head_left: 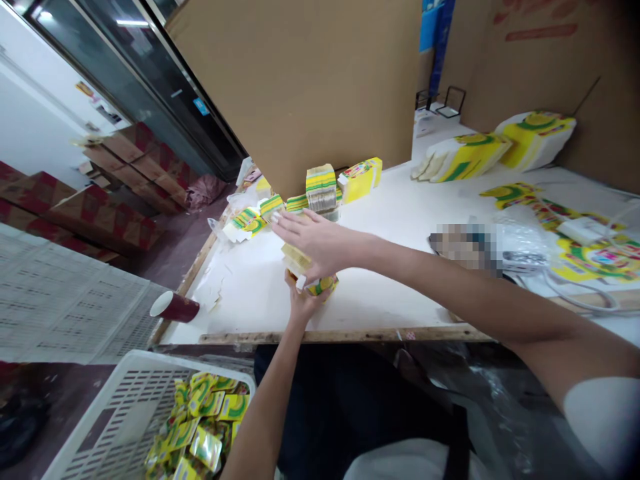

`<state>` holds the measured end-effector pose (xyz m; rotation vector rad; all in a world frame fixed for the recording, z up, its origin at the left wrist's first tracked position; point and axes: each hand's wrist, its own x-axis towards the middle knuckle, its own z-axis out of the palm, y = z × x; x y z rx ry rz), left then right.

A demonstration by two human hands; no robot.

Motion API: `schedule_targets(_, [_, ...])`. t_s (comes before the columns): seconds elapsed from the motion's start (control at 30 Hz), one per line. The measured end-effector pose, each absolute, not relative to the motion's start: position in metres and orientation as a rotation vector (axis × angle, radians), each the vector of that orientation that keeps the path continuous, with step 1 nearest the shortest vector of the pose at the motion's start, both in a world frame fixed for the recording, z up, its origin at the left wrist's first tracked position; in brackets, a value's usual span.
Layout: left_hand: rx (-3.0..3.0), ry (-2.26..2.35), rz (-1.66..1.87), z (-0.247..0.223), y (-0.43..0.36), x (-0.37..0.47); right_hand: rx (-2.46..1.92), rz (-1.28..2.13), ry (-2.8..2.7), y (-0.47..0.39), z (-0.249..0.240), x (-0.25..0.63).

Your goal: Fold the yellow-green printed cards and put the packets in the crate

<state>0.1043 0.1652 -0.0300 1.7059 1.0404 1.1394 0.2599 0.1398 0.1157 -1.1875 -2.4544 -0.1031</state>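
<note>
My left hand (305,301) is wrapped round a small yellow and green carton (297,259) just above the white tabletop. Over the carton's upper end reaches my right hand (320,241), its fingers stretched out flat and its palm side hidden. A white flap of the carton shows near my right thumb. Just beyond my hands stands a stack of flat printed yellow and green cards or cartons (321,185), with more small bundles (271,205) beside it. Another yellow carton piece (361,180) leans behind the stack.
A dark red paper cup (175,307) lies tipped at the table's left edge. Below it, a white plastic basket (125,393) holds many yellow packets (200,413). Bundles of flat cartons (463,159), a power strip (525,260) and cables are on the right. Large cardboard (310,80) stands behind.
</note>
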Motion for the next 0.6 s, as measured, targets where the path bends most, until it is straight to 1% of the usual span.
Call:
schedule_targets(0.13, [1.769,1.035,1.139,-0.030,0.163,0.104,-1.222,-0.152,-2.569,0.138,0.103,0.249])
schedule_targets(0.3, [1.794,1.049,1.134,-0.032,0.163,0.102,-1.185,-0.280,-2.520,0.141,0.102,0.247])
schedule_targets(0.5, [1.780,1.042,1.141,-0.034,0.165,0.102,-1.168,-0.165,-2.529,0.141,0.100,0.248])
schedule_targets(0.6, [1.754,1.025,1.142,-0.033,0.166,0.102,-1.189,-0.012,-2.548,0.141,0.097,0.245])
